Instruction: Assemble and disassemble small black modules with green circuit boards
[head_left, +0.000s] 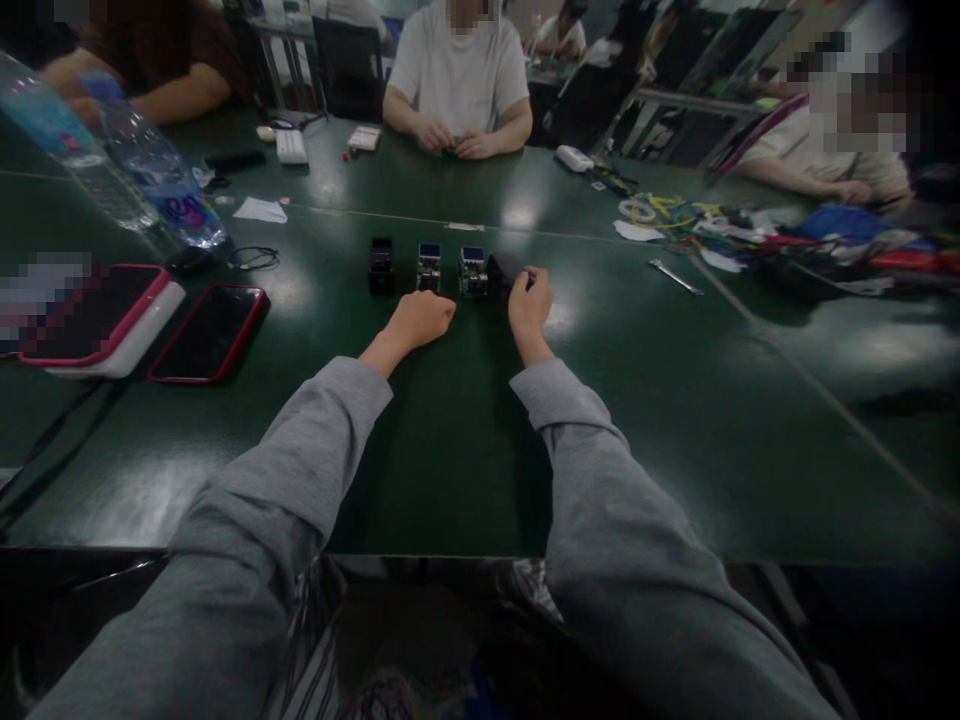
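Note:
My left hand [426, 318] rests on the table with its fingers curled, just in front of a small circuit board with a screen [429, 262]. What its fingers hold, if anything, is hidden. A second circuit board with a screen [472, 268] stands to the right of the first. My right hand [531, 302] is closed at the side of a dark boxy part [504, 275], which sits against or very close to the second board. To the left of both boards stands a black block-shaped casing [382, 265], apart from my hands.
Phones [210, 333] and water bottles [161, 180] are at the left. A wrench [675, 277] and a heap of cables and tools [787, 240] lie at the right. Across the green table [450, 440], a person in a white shirt [459, 70] handles something small.

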